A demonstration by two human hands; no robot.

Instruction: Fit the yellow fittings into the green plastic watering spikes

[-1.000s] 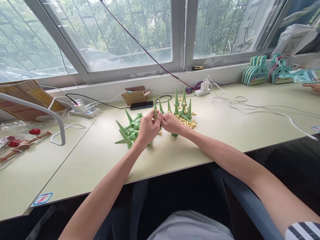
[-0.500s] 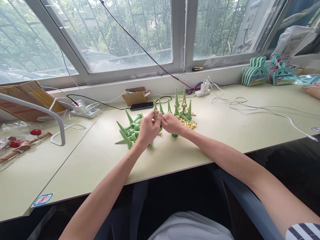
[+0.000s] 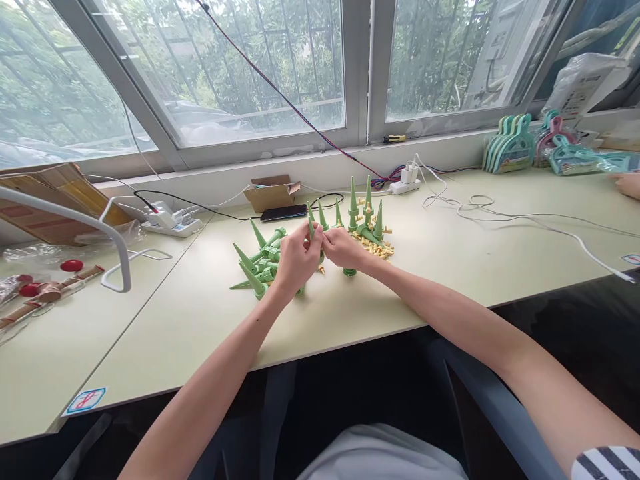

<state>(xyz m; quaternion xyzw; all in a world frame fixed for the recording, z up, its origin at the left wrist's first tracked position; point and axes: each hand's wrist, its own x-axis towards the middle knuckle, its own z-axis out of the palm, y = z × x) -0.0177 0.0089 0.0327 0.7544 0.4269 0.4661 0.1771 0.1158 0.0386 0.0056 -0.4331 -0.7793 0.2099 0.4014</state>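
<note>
My left hand [image 3: 298,259] is closed around a green watering spike [image 3: 311,229], whose pointed tip sticks up between the fingers. Against it, my right hand [image 3: 344,248] is pinched, its fingertips meeting those of the left; whatever lies between them is hidden. A pile of green spikes [image 3: 257,285] lies to the left of my hands. Just beyond the right hand, several spikes [image 3: 353,200] stand upright, some with yellow pieces fitted at the side. Small yellow valve pieces [image 3: 383,249] are heaped around their bases.
Behind the hands are a phone [image 3: 284,213] and an open cardboard box [image 3: 273,193]. Power strips [image 3: 173,225] and white cables [image 3: 500,215] lie on the table. At left are a lamp arm [image 3: 123,257] and wooden toys [image 3: 49,291]. Another person's hand [image 3: 629,185] reaches in near teal dustpan sets [image 3: 575,159].
My hands hold almost the same pose. At the far right, a teal dustpan set has tipped over from upright to lying, near the other person's hand.
</note>
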